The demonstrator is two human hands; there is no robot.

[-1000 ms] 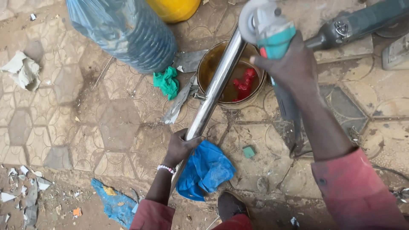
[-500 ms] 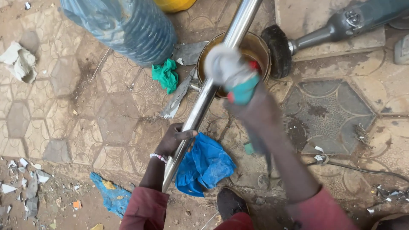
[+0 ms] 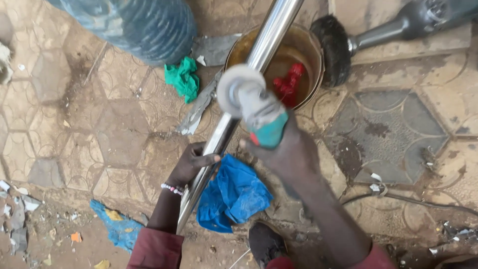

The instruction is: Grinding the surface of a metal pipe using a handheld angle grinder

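Observation:
My left hand (image 3: 191, 164) grips a long shiny steel tube (image 3: 269, 35) near its lower end, with a bead bracelet at the wrist. The tube slants up to the top of the view, over a round metal pot (image 3: 303, 42) that holds brown liquid and a red object (image 3: 289, 82). In my right hand (image 3: 286, 154) is a grey and teal grinder (image 3: 256, 112), whose pale round disc (image 3: 239, 84) lies against the tube's middle. A blue cloth (image 3: 234, 194) is bunched on the ground under both hands.
A second power tool with a black wire-brush wheel (image 3: 336, 50) lies at the top right. A large blue water bottle (image 3: 134, 25) stands at the top left, a green rag (image 3: 183, 78) beside it. My shoe (image 3: 266, 241) shows below. The ground is patterned paving with litter.
My right hand has brought the grinder down from the upper right to the tube's middle. The view has shifted, and my left hand keeps its grip on the tube.

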